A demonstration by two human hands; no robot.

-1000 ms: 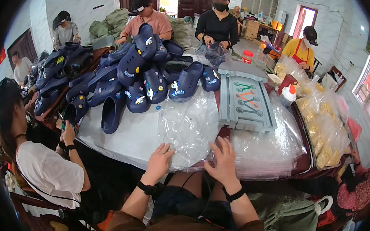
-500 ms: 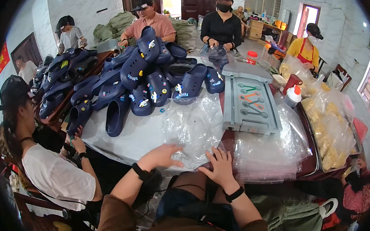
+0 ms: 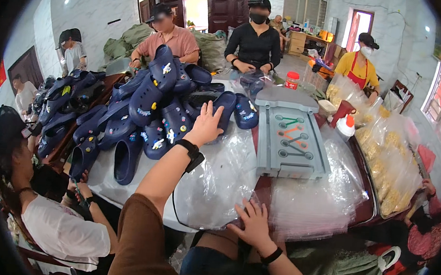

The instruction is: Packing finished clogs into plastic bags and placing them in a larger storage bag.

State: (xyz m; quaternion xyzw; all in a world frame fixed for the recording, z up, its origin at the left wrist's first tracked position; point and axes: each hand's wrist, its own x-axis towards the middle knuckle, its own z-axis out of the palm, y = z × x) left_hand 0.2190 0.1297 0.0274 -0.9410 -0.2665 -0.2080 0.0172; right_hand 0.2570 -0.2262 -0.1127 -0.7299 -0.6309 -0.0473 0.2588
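My left hand [image 3: 204,127] is stretched out over the pile of navy clogs [image 3: 143,104], fingers spread. It hides much of a single navy clog [image 3: 226,107] standing at the pile's right side; whether it touches that clog I cannot tell. Charms dot the tops of many clogs. By the table's near edge my right hand [image 3: 252,222] lies open, beside a clear plastic bag [image 3: 220,183] spread flat. Nothing is in its fingers. To its right is a stack of clear plastic bags [image 3: 307,207].
A grey plastic case [image 3: 294,142] stands right of the clogs. Beyond it are a white bottle with an orange cap [image 3: 346,127], a red-lidded jar [image 3: 292,80] and bags of yellowish pieces [image 3: 382,159]. Co-workers surround the table; the person at left [image 3: 61,221] handles a clog.
My left hand has moved forward from the table's near edge to the clogs. My right hand stays near the edge. The view has shifted a little.
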